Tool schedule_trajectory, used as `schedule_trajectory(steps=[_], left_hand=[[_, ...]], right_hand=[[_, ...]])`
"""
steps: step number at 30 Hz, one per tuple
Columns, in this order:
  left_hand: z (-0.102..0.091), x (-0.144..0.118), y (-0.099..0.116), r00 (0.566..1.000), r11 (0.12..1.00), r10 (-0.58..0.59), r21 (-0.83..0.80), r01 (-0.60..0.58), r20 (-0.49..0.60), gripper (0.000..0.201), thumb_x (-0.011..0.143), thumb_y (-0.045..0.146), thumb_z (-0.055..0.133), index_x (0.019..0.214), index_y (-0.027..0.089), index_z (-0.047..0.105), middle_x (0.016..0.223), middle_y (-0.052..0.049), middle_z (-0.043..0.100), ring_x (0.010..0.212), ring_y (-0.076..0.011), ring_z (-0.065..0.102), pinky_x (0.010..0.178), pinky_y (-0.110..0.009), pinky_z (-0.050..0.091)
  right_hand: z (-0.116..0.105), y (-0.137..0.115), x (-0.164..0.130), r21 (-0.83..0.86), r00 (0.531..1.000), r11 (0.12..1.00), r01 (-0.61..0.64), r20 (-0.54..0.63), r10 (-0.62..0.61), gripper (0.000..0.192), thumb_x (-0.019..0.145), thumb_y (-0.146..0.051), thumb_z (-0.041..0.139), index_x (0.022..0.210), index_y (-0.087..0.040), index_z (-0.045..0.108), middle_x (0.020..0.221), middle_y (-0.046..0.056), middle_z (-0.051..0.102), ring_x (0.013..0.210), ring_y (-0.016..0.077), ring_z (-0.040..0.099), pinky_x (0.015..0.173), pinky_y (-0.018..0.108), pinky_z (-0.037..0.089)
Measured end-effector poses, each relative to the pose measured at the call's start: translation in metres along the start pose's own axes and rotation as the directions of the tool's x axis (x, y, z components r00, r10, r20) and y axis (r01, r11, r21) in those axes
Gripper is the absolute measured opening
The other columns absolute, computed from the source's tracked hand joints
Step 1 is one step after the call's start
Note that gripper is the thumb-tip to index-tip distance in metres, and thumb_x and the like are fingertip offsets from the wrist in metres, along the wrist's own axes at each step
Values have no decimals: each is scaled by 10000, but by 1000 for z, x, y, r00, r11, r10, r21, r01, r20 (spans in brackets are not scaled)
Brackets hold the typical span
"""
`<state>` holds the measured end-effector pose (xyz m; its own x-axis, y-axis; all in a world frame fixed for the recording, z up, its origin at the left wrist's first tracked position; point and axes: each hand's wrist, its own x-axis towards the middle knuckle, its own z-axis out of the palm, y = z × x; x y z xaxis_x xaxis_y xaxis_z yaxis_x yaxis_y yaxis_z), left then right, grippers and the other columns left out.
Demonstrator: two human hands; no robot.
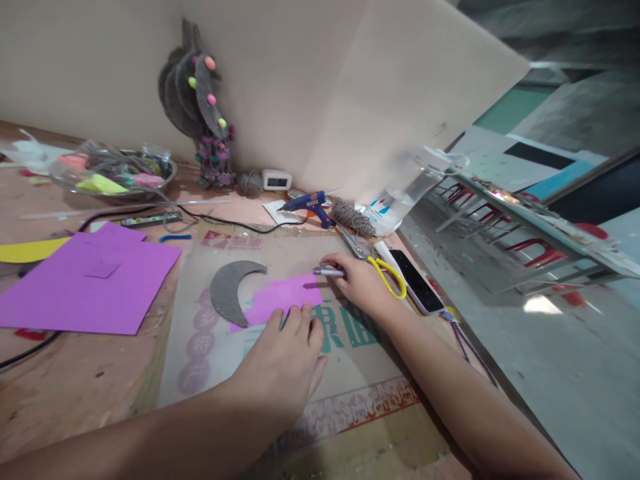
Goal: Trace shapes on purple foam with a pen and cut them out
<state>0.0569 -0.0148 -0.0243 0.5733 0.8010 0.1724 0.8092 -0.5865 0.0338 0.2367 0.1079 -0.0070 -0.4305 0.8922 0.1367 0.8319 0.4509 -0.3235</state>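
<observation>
A plain beige wall [90, 60] backs the worn pinkish desk [75, 387]. A cardboard panel [390, 93] leans there. Right, a grey floor [575, 373] gleams beneath red chairs [540, 253].

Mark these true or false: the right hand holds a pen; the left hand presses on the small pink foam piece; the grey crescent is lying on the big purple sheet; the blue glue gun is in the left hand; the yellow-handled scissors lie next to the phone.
1. The right hand holds a slim silver pen: true.
2. The left hand presses on the small pink foam piece: true.
3. The grey crescent-shaped cutout lies on the large purple foam sheet: false, it rests on the brown printed cardboard.
4. The blue glue gun is in the left hand: false, it lies unheld near the wall.
5. The yellow-handled scissors lie beside the black phone: true.
</observation>
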Motion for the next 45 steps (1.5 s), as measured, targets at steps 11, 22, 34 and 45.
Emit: schedule_trajectory(steps=[11,22,34,45], left_hand=[[-4,1,-1,1000,999,-5,-50,5,5,412,932,332,492,1209,68,645,1315,-260,600,1089,-352,602,855,-481,490],[-4,-1,0,1000,999,7,-32,-8,-10,423,938,327,481,1232,61,628,1224,-224,660,1068,-346,598,828,-462,487],[-4,-1,0,1000,1000,3,-16,-3,-6,432,951,315,452,1264,60,606,1312,-247,609,1135,-353,601,894,-485,483],[0,-5,3,996,998,3,58,2,-84,432,944,321,480,1245,49,630,1258,-247,649,1104,-368,638,896,-476,503]], right_hand=[[1,-20,-20,158,934,931,329,87,-345,188,884,-225,556,1068,-186,548,810,32,694,672,154,631,614,239,428],[3,-23,-16,69,919,930,362,144,-368,112,902,-232,549,1008,-197,562,827,44,686,731,175,638,649,256,427],[2,-5,-8,57,999,997,46,3,-47,296,792,-123,596,1068,-215,651,866,33,737,735,191,663,669,275,458],[6,-31,-3,929,949,247,-275,304,-87,473,954,-547,326,1115,-181,579,1131,152,669,1038,242,668,912,438,531]])
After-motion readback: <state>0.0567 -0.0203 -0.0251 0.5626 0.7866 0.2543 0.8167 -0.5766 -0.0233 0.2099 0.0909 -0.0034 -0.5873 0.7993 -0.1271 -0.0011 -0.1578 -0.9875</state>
